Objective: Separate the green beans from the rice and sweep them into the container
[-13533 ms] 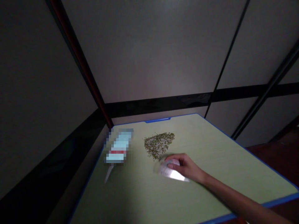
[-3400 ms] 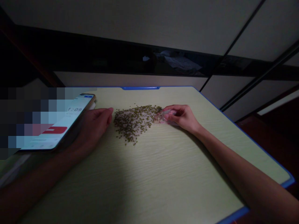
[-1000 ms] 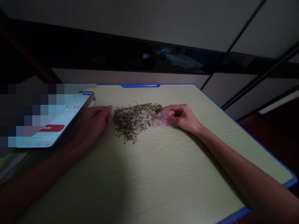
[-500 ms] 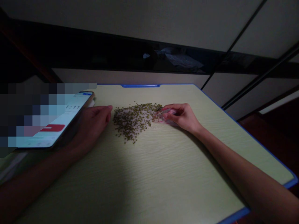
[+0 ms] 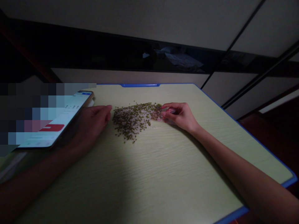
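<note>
- On the pale-green, blue-edged bench (image 5: pixel 187 174) lies a loose pile of green and white grains (image 5: pixel 134 119), now bounded on both sides.
- Bare left hand (image 5: pixel 95 120): since come in beside it; grip unclear.
- Bare right hand (image 5: pixel 181 115): pinching a clear, pink-marked plastic piece (image 5: pixel 166 119) at its right edge.

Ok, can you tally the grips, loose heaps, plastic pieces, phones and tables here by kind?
Left grip and right grip: 2
Heap of green and white grains: 1
Plastic piece: 1
Phone, partly pixelated: 1
Blue-edged table: 1
Total: 6
</note>
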Action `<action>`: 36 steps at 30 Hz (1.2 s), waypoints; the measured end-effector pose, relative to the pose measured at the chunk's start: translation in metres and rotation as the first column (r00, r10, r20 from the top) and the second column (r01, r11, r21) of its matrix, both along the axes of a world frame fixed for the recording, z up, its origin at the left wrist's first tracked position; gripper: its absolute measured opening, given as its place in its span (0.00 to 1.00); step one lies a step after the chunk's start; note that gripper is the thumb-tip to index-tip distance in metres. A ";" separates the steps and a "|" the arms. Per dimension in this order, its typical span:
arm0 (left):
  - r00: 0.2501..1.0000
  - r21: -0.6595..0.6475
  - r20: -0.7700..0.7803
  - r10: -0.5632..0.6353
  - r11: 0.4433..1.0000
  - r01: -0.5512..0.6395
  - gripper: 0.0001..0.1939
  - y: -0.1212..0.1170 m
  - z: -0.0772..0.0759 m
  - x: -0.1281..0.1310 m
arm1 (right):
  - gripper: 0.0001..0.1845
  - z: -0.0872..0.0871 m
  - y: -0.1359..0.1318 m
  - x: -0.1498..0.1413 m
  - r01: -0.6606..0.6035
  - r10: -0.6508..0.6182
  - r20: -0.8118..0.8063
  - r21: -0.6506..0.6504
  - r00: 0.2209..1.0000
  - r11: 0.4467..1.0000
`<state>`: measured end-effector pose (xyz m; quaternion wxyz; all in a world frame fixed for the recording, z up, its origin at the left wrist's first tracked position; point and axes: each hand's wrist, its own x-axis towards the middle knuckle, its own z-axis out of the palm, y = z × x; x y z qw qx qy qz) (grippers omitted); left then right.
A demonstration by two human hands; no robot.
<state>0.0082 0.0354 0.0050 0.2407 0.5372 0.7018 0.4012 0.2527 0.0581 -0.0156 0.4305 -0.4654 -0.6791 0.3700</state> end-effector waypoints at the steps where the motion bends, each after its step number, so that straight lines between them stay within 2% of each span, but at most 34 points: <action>1: 1.000 -0.001 -0.002 -0.001 1.000 0.001 0.17 0.000 0.000 0.000 | 0.15 0.000 0.000 -0.001 -0.002 0.002 0.004 0.000 1.000 1.000; 10: 1.000 0.009 0.018 -0.006 1.000 0.006 0.17 0.000 0.000 0.001 | 0.14 0.003 0.002 0.000 -0.028 0.027 0.049 0.005 0.998 1.000; 16: 0.998 0.032 0.062 -0.024 0.999 0.022 0.17 0.002 -0.005 -0.003 | 0.15 0.002 0.002 0.006 -0.061 0.061 -0.003 -0.064 0.998 0.996; 25: 1.000 0.011 0.022 -0.011 1.000 0.011 0.17 -0.002 0.002 0.002 | 0.14 0.002 0.001 0.011 -0.151 0.152 0.003 -0.093 0.988 0.984; 36: 0.999 0.037 0.038 -0.030 0.999 0.029 0.17 0.004 -0.008 -0.004 | 0.15 0.000 0.002 0.010 -0.054 0.054 0.010 -0.011 0.998 0.998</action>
